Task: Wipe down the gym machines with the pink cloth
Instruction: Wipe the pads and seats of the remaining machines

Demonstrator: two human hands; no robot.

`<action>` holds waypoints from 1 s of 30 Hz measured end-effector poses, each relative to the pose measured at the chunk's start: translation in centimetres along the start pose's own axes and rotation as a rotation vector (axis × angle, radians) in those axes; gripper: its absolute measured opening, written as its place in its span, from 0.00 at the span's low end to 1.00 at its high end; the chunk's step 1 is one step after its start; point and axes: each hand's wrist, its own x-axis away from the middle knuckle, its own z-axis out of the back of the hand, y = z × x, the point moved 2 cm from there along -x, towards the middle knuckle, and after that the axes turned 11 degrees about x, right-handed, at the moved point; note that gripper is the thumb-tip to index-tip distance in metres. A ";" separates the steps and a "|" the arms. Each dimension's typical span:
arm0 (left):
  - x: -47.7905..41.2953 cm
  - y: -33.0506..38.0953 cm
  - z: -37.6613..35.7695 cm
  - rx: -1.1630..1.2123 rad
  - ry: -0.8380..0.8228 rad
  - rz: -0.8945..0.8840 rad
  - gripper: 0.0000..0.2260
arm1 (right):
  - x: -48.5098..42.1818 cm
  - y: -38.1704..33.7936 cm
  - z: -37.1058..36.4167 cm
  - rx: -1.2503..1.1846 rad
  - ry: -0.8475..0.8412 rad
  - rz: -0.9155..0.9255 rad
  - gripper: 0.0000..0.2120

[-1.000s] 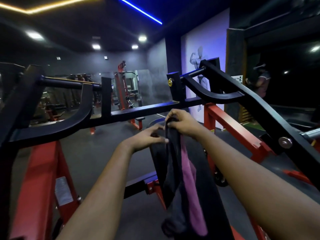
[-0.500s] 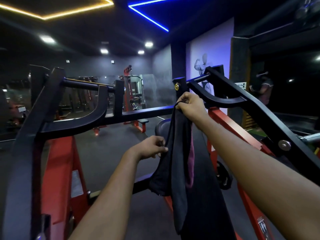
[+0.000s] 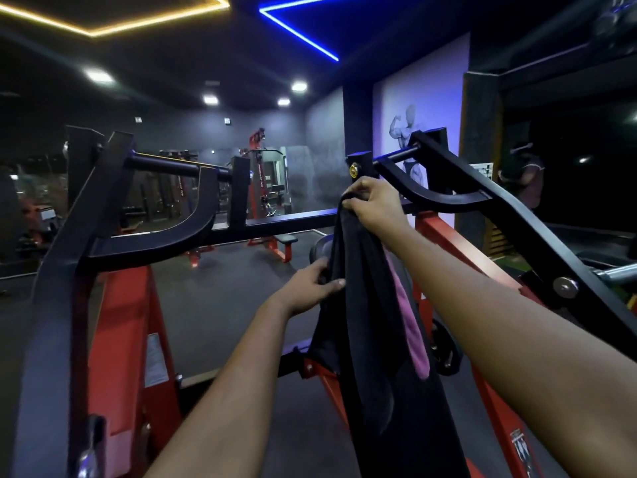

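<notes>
"So, how far along is the wiping?"

"Hardly begun, I'd judge. The pink cloth point(image 3: 410, 326) hangs in the air just in front of the machine's crossbar point(image 3: 275, 226), touching no metal that I can see. It looks mostly dark, with pink showing along its right fold."

"And the hands?"

"Apart, both on the cloth. The right hand point(image 3: 374, 201) grips its top, high up near the crossbar. The left hand point(image 3: 310, 284) pinches an edge lower and nearer. That looks like spreading or refolding, not wiping."

"What's left, then?"

"Seemingly all of it: the black lever arms point(image 3: 524, 232), the crossbar, the red frame point(image 3: 127, 339) and the machines farther back."

"Anything in the way?"

"The right lever arm slants close beside the right forearm. The dim light hides whether any surface is already clean. A bodybuilder mural point(image 3: 408, 132) fills the far wall."
</notes>
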 end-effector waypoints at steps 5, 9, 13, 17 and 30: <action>-0.8 -2.1 -1.0 -0.158 -0.002 0.058 0.07 | -1.0 0.5 1.9 -0.021 0.165 -0.005 0.05; -0.6 -4.2 0.7 -0.209 0.052 0.109 0.09 | -1.5 3.3 3.9 0.065 0.303 -0.114 0.06; -0.1 -5.0 3.1 -0.397 0.023 0.122 0.10 | -1.0 6.1 4.7 0.142 0.364 -0.270 0.05; 0.3 -4.2 8.3 -0.460 0.220 0.080 0.15 | 0.3 8.1 5.0 0.227 0.344 -0.451 0.07; -1.2 2.4 13.4 -0.079 0.392 0.174 0.15 | -1.2 5.6 4.4 0.246 -0.072 -0.659 0.16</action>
